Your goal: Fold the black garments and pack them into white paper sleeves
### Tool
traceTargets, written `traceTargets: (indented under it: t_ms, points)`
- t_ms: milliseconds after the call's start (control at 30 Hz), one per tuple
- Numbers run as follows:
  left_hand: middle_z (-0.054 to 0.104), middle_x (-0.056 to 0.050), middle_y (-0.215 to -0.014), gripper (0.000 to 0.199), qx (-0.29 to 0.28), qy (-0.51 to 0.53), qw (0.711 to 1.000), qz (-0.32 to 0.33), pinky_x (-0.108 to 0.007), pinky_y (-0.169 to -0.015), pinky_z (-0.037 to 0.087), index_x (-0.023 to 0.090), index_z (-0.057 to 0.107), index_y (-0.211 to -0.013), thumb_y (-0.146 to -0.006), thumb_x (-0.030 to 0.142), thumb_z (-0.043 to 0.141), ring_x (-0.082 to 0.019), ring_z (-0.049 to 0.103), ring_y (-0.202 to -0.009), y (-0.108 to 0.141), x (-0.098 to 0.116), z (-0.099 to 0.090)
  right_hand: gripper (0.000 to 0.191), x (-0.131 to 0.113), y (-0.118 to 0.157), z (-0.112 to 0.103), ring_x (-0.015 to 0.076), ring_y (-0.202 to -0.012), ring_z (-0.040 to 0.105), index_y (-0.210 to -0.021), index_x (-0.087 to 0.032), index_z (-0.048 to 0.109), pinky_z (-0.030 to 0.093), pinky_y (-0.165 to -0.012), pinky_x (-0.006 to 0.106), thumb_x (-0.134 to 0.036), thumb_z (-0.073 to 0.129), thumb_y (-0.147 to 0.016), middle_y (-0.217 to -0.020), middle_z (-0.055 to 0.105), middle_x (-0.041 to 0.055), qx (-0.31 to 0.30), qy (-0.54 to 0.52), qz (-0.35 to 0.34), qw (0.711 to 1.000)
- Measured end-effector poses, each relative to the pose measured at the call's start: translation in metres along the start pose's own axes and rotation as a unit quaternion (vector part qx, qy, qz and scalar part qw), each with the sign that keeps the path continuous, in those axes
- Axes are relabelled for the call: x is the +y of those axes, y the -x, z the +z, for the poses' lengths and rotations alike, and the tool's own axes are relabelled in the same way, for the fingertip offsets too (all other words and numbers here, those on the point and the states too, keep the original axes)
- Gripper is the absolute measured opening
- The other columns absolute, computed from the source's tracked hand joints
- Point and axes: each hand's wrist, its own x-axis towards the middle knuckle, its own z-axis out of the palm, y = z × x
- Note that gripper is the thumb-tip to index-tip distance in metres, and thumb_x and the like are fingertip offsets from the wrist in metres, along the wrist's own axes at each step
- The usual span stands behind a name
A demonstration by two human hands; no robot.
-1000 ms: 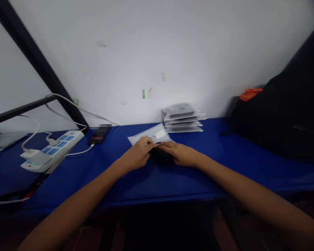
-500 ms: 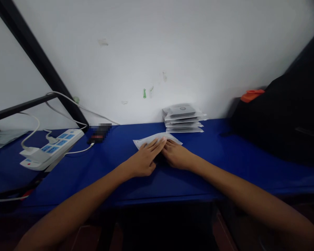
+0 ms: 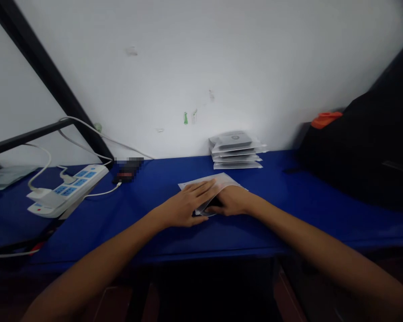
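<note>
A frosted white plastic bag (image 3: pixel 224 179) lies on the blue table, its near side raised in a gap. My left hand (image 3: pixel 184 205) rests over its left part, with fingers stretched along the upper sheet and the thumb low by the near edge. Into the gap reaches my right hand (image 3: pixel 233 201), its fingers hidden beneath the sheet. The right thumb presses at a dark item (image 3: pixel 215 203), only partly visible inside the opening. A pale curved edge shows under that thumb.
Behind the bag, against the wall, stands a stack of similar frosted bags (image 3: pixel 237 150) holding flat grey items. At left are a white power strip (image 3: pixel 69 190) with plugs and a dark device (image 3: pixel 129 170) on a cable. A large black bag (image 3: pixel 362 152) occupies the right side.
The bag has shifted slightly right and its near side has lifted into a gap. My right hand has slid right and under the upper sheet; the left fingers still lie on top.
</note>
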Motion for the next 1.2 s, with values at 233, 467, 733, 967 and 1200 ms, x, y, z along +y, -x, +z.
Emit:
traceTargets:
  t_ms: [233, 467, 733, 967, 1200]
  points:
    - [0.068, -0.01, -0.111, 0.019, 0.12, -0.053, 0.991, -0.004, -0.039, -0.091, 0.051, 0.017, 0.061, -0.112, -0.095, 0.02, 0.053, -0.023, 0.065, -0.103, 0.008, -0.015, -0.005, 0.041, 0.009, 0.007, -0.014, 0.0267, -0.087, 0.066, -0.105, -0.013, 0.067, 0.05, -0.079, 0.039, -0.05, 0.053, -0.095, -0.096, 0.072, 0.0144, 0.094, 0.087, -0.033, 0.991]
    - [0.072, -0.007, -0.096, 0.014, 0.272, -0.038, 0.961, 0.025, -0.031, -0.081, 0.055, 0.016, 0.064, -0.105, -0.096, 0.014, 0.053, -0.017, 0.067, -0.09, 0.001, -0.008, 0.001, 0.032, -0.01, 0.01, -0.017, 0.025, -0.095, 0.062, -0.116, -0.014, 0.058, 0.052, -0.081, 0.039, -0.035, 0.062, -0.093, -0.103, 0.069, 0.0136, 0.355, 0.132, -0.155, 0.912]
    - [0.072, -0.006, -0.085, 0.012, 0.318, -0.024, 0.947, 0.032, -0.026, -0.072, 0.056, 0.016, 0.065, -0.089, -0.093, 0.012, 0.055, -0.015, 0.069, -0.079, -0.002, 0.006, 0.003, 0.013, -0.022, 0.003, -0.009, 0.0209, -0.089, 0.06, -0.106, -0.018, 0.059, 0.051, -0.083, 0.039, -0.019, 0.059, -0.093, -0.093, 0.069, 0.0079, 0.368, 0.155, -0.204, 0.894]
    - [0.073, -0.006, -0.085, 0.011, 0.319, -0.019, 0.948, 0.011, -0.026, -0.073, 0.056, 0.017, 0.066, -0.087, -0.093, 0.013, 0.057, -0.015, 0.069, -0.08, -0.003, 0.004, 0.005, 0.009, -0.022, 0.001, -0.01, 0.0213, -0.086, 0.057, -0.101, -0.017, 0.06, 0.051, -0.082, 0.04, -0.017, 0.054, -0.095, -0.091, 0.069, 0.0084, 0.351, 0.165, -0.186, 0.903]
    - [0.071, -0.004, -0.084, 0.012, 0.328, 0.011, 0.944, -0.02, -0.025, -0.071, 0.055, 0.017, 0.067, -0.088, -0.095, 0.017, 0.058, -0.014, 0.068, -0.076, -0.004, 0.004, 0.005, 0.012, -0.018, 0.0, -0.011, 0.0239, -0.093, 0.055, -0.098, -0.014, 0.062, 0.048, -0.091, 0.043, -0.014, 0.05, -0.095, -0.092, 0.068, 0.0109, 0.332, 0.184, -0.158, 0.912]
